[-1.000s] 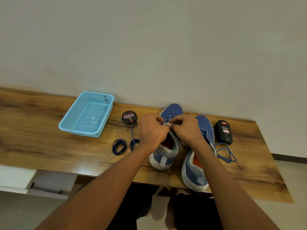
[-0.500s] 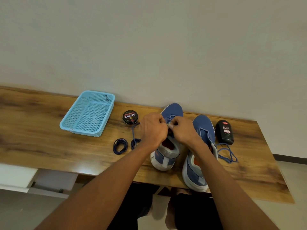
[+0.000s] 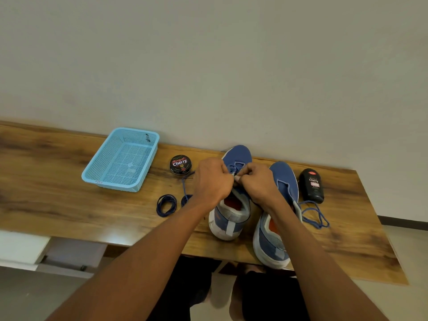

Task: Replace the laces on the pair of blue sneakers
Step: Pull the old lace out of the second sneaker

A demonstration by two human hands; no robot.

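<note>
Two blue sneakers were shown standing side by side on a wooden table (image 3: 58,181), toes toward the wall (image 3: 231,66) and heels toward the near edge. Both hands were positioned over the lacing area of the left sneaker (image 3: 231,205). The left hand (image 3: 212,181) was seen with its fingers curled inward above the eyelets; a dark blue lace (image 3: 185,184) was seen trailing out from beneath it across the table, so a grip on that lace was indicated, though the contact itself was hidden by the knuckles. The right hand (image 3: 257,184) was held with thumb and forefinger pinched together on a pale lace tip, just beside the left hand's fingertips. A few crossings of blue lace were visible on the forefoot beyond the hands. The right sneaker (image 3: 278,216) was seen without lacing through its eyelets, its heel overhanging the near edge of the table; it was partly covered by the right forearm. A loose blue lace (image 3: 317,216) was lying in loops just to the right of that sneaker. A coiled dark blue lace (image 3: 166,205) was lying on the table left of the left forearm. A light blue perforated basket (image 3: 122,158) was placed farther left, a round polish tin (image 3: 180,164) near the left hand, and a black polish bottle (image 3: 311,185) beside the right sneaker's toe.
</note>
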